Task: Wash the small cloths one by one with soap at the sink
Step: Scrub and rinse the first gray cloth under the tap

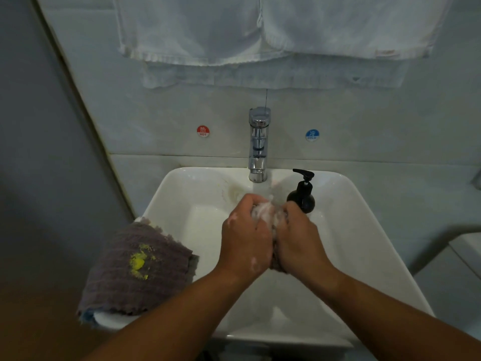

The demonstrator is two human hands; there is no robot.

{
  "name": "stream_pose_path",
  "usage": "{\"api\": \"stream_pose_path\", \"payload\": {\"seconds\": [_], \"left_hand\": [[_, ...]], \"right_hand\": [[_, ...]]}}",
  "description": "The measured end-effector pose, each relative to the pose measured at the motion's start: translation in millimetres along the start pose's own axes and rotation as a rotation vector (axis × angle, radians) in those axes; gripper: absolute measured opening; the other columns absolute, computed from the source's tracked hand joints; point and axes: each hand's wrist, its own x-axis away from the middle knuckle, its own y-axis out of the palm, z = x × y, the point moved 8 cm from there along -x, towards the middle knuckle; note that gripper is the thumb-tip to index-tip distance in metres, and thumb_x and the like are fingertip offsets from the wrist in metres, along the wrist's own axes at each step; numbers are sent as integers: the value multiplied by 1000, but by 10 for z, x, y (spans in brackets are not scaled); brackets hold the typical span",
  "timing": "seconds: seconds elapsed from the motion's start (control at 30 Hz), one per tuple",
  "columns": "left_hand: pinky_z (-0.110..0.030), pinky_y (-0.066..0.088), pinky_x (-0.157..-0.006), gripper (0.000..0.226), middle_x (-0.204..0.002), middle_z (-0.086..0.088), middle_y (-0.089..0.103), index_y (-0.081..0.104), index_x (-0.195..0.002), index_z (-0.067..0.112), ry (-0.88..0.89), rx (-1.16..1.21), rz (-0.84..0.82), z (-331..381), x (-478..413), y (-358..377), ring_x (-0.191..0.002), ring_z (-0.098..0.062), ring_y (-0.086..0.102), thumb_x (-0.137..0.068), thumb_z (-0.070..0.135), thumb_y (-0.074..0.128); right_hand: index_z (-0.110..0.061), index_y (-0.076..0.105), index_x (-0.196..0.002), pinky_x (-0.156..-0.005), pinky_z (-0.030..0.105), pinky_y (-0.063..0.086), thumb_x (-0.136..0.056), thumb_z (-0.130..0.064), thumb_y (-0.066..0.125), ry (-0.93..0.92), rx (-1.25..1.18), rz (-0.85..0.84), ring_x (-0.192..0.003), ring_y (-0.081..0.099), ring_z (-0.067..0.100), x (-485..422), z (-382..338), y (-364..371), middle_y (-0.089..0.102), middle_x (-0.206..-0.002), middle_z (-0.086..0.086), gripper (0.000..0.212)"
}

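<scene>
One soapy cloth (265, 214) is bunched over the sink (351, 230) under the running tap (258, 144), the left hand (244, 239) and right hand (299, 239) both curled tight round it. A soap bottle (303, 195) stands just behind. A stained cloth (135, 267), perhaps atop others, lies on the left rim.

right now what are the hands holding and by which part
One soapy cloth, bunched up: the left hand grips its left side, the right hand its right side, under the tap.

A bathroom: white basin (351, 230), chrome tap (258, 144), hot/cold stickers (203, 131), hanging towels (208, 35), tiled wall (364, 113).
</scene>
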Motion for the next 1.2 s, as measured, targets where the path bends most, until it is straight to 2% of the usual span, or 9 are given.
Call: {"api": "stream_pose_path", "payload": {"seconds": [0.2,0.33,0.4,0.5,0.6,0.7,0.83,1.03,1.2], "left_hand": [[-14,50,-55,12,-86,7,64,59,-105,24,-91,27,-11,-109,-6,48,-72,-6,62,-105,17,49],[-30,62,-65,12,-89,11,63,57,-100,32,-16,60,-41,-1,98,73,-80,-8,66,-105,24,48],[-20,59,-66,11,-90,13,62,56,-104,31,-11,52,-14,7,25,16,-83,-9,65,-105,22,49],[-6,45,-59,12,-88,13,61,58,-105,26,-59,-23,67,-71,-87,-97,-80,-6,60,-103,17,51],[-7,45,-55,14,-87,9,64,60,-107,24,-89,-9,-4,-103,-26,-4,-75,-5,61,-105,17,48],[-9,46,-52,17,-85,9,63,61,-106,23,-69,31,-42,-41,80,56,-71,-2,60,-107,17,44],[-15,50,-55,18,-84,6,65,60,-102,25,-39,16,1,-21,-2,-38,-75,-9,63,-103,14,46],[-10,45,-53,13,-85,7,64,58,-105,23,-92,-9,14,-127,-19,-33,-74,-7,61,-104,16,47],[-21,57,-59,15,-87,6,64,58,-103,25,-48,52,-53,-4,50,18,-78,-11,65,-106,18,45]], "right_hand": [[-22,53,-99,-49,14,45,-105,-23,49,-257,-59,101,-63,64,2,79,-343,-111,64,-76,-5,7],[-21,54,-94,-50,15,41,-106,-20,41,-14,-21,131,-72,65,13,-108,-78,-174,64,-80,-5,18],[-17,53,-90,-44,15,43,-106,-20,40,118,-178,14,-63,65,11,0,-4,-39,63,-73,-2,21],[-19,51,-96,-43,22,49,-108,-27,40,-44,-170,-80,-55,64,14,186,-185,107,64,-75,6,18],[-25,51,-99,-48,18,48,-106,-28,46,-262,-59,53,-59,65,8,117,-360,-21,65,-75,-1,10],[-21,55,-102,-58,23,48,-107,-27,43,-145,10,173,-75,64,10,-87,-215,-172,64,-85,-4,15],[-16,51,-95,-48,18,46,-106,-20,39,50,-67,8,-68,59,16,-29,-14,14,63,-83,5,17],[-27,51,-100,-48,17,48,-107,-25,45,-235,-81,33,-64,64,8,135,-371,-5,64,-80,-2,9],[-20,52,-95,-54,19,43,-106,-20,40,-17,-28,89,-71,61,13,-57,-77,-77,63,-82,-1,16]]}}
